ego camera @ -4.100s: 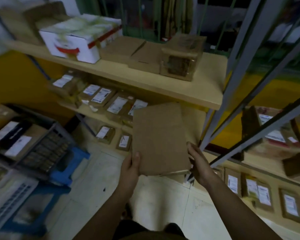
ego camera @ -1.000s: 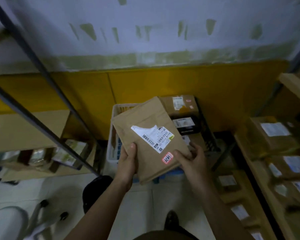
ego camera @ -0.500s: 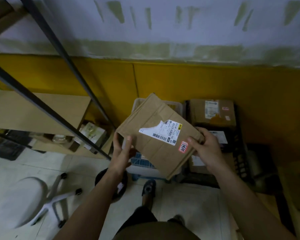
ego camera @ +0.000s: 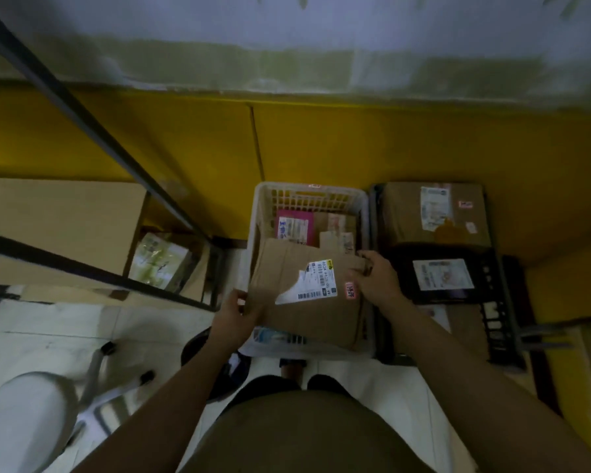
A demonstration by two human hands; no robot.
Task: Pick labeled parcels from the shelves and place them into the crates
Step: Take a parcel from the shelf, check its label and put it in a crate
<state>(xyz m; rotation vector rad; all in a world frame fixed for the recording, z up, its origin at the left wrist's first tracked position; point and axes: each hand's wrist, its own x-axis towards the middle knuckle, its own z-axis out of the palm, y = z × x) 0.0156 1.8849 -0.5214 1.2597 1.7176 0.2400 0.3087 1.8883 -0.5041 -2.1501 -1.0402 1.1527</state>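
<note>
A flat brown cardboard parcel (ego camera: 307,312) with a torn white barcode label and a small red sticker lies low over the white plastic crate (ego camera: 309,196). My left hand (ego camera: 238,312) grips its lower left edge. My right hand (ego camera: 377,279) holds its right edge near the red sticker. Inside the crate, beyond the parcel, a pink labelled parcel (ego camera: 294,223) and a brown one (ego camera: 338,230) show. To the right a black crate (ego camera: 498,319) holds a brown labelled box (ego camera: 434,213) and a black labelled parcel (ego camera: 442,279).
A metal shelf frame (ego camera: 82,124) crosses the left side, with a cardboard sheet (ego camera: 58,227) and a pale green package (ego camera: 161,261) on its low shelf. A white chair (ego camera: 31,414) stands on the tiled floor at lower left. A yellow wall (ego camera: 321,145) runs behind the crates.
I have stepped closer to the crates and lowered the parcel from chest height down over the white crate, turning it flatter. Both hands still hold it.
</note>
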